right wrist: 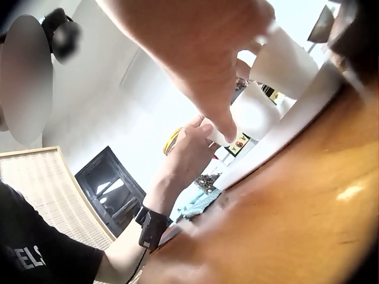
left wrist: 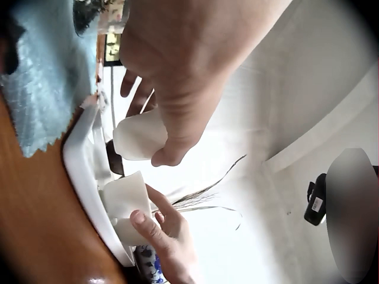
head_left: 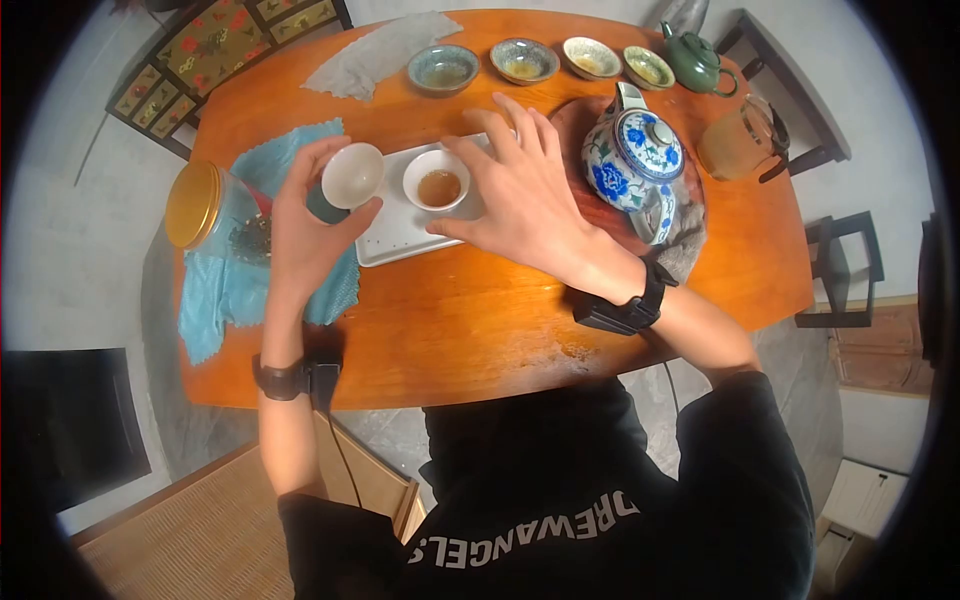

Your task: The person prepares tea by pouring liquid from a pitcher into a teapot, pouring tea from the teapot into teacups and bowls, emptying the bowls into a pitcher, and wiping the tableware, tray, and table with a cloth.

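The left hand [head_left: 308, 225] holds an empty-looking white cup [head_left: 353, 176], tilted, between thumb and fingers beside the white tray [head_left: 385, 245]. In the left wrist view this cup [left wrist: 139, 136] is off the tray. Over the tray, the right hand [head_left: 525, 200] has its thumb and index finger at opposite sides of a second white cup [head_left: 437, 183] with brown liquid inside; its other fingers are spread. The right wrist view shows the right thumb against a white cup [right wrist: 254, 112], with another white cup [right wrist: 284, 62] beside it. The right palm partly hides the tray in the head view.
A blue-and-white teapot [head_left: 625, 165] stands on a round board to the right. Several bowls [head_left: 524, 62], a green teapot [head_left: 697, 62] and a glass pitcher [head_left: 740, 140] line the back and right. A gold-lidded jar [head_left: 194, 205] lies on a blue cloth [head_left: 205, 300] at left.
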Demonstrator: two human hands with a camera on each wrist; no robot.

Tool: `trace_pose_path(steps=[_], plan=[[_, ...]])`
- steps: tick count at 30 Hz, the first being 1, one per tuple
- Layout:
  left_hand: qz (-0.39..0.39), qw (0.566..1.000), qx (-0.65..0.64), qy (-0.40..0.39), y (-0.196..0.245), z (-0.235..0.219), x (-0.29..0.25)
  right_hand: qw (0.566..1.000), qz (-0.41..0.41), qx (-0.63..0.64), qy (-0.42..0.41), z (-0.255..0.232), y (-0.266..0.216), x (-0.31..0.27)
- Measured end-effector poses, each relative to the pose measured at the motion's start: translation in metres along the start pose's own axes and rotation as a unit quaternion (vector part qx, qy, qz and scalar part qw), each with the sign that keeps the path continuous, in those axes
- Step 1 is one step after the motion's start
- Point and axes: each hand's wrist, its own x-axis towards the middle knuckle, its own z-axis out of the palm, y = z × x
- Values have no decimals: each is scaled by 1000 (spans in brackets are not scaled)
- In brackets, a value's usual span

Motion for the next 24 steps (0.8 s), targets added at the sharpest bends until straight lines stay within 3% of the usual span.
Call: trace_pose_path(steps=[4, 11, 13, 14, 16, 17, 24], plan=[[-49, 997, -49, -20, -6, -1, -9, 1000, 3, -15, -6, 3, 0, 6], [-36, 997, -63, -26, -7, 4, -15, 997, 43, 60, 15, -32, -7, 17], [-36, 998, -51, -27, -7, 8, -17, 979, 88, 181, 15, -54, -1, 21], [-29, 997, -56, -32, -6, 9, -17, 977, 128, 170, 3, -76, -5, 22], [-38, 998, -32, -25, -6, 9, -18, 911, 261, 318, -28, -120, -12, 27], [-34, 999, -33, -20, -6, 9, -17, 938, 181, 294, 40, -121, 5, 26], [-8, 1000, -4, -18, -3, 12, -18, 953, 243, 142, 109, -217, 92, -3]])
